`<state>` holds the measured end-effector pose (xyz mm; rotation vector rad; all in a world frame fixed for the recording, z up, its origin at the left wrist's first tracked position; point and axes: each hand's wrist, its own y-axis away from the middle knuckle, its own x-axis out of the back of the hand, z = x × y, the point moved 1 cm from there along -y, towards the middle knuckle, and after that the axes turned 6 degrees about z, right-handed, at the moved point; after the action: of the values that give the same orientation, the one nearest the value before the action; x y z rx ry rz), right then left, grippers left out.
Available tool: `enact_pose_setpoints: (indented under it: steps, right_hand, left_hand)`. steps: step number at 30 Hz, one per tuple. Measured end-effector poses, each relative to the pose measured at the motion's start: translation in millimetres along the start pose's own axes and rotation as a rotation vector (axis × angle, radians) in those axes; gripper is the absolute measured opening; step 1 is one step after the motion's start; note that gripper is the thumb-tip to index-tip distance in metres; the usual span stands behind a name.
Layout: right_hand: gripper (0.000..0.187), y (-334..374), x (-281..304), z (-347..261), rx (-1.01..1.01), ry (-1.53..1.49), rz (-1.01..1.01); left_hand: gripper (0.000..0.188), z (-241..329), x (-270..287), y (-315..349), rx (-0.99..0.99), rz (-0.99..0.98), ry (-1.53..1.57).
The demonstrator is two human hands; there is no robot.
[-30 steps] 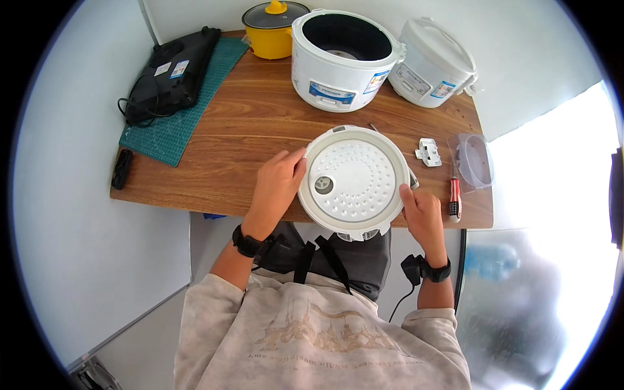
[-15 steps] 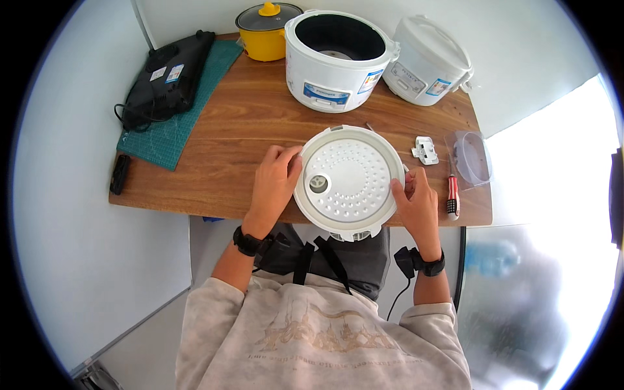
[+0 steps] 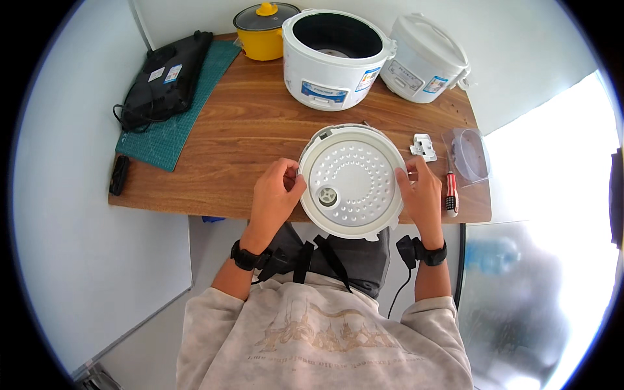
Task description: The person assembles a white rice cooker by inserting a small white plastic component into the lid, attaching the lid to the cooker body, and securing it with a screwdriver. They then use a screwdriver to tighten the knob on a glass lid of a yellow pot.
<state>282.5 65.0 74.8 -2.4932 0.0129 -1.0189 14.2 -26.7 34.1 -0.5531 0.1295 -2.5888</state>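
Note:
A round white rice cooker lid (image 3: 354, 181) lies at the table's front edge, its dimpled inner side facing up. Near its lower left is a round vent hole (image 3: 327, 195) with a spoked insert. My left hand (image 3: 278, 194) has its thumb and curled fingers on the lid's left rim. On the opposite rim, my right hand (image 3: 422, 195) grips with thumb and bent fingers. The rim's top left shows a second, greyish edge under the white ring. The lid's underside is hidden.
A white rice cooker body (image 3: 325, 81) stands open behind the lid, between a yellow pot (image 3: 261, 47) and a closed white cooker (image 3: 419, 62). At right lie a small white plastic part (image 3: 424, 147), a screwdriver (image 3: 452, 195) and a clear container (image 3: 471, 156). A black device (image 3: 169, 81) rests on a green mat (image 3: 153, 146).
The lid's white ring and dimpled plate have turned counterclockwise; the vent hole shifted down and the bottom tab moved right. Both hands stay on the rim, the right one slightly higher.

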Motion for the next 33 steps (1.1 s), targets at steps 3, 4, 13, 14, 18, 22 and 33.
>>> enact_pose_setpoints:
  steps: [3, 4, 13, 14, 18, 22, 33]
  right_hand:
    - [0.021, 0, -1, 6, 0.029, 0.071, -0.008]
    - [0.021, 0, -2, 6, 0.033, 0.056, 0.004]
    - [0.021, 3, -3, 2, 0.031, 0.115, -0.004]
    - [0.021, 2, -3, 2, 0.032, 0.115, -0.013]
    - [0.02, 2, -3, 4, 0.021, 0.101, -0.018]
    - [0.02, 3, -8, 5, -0.037, -0.003, -0.007]
    - [0.035, 8, -15, 29, -0.223, -0.246, -0.171]
  left_hand:
    - [0.018, 2, 0, 1, -0.018, 0.012, -0.009]
    - [0.018, 0, 0, 0, -0.031, 0.016, -0.017]
    - [0.018, -8, -7, 0, -0.103, 0.084, -0.076]
    - [0.018, -9, -7, 0, -0.113, 0.089, -0.084]
    - [0.017, -9, -7, -1, -0.079, 0.07, -0.048]
    - [0.021, -13, -8, -1, -0.03, 0.077, 0.011]
    - [0.036, -37, -10, -9, 0.249, -0.141, 0.31]
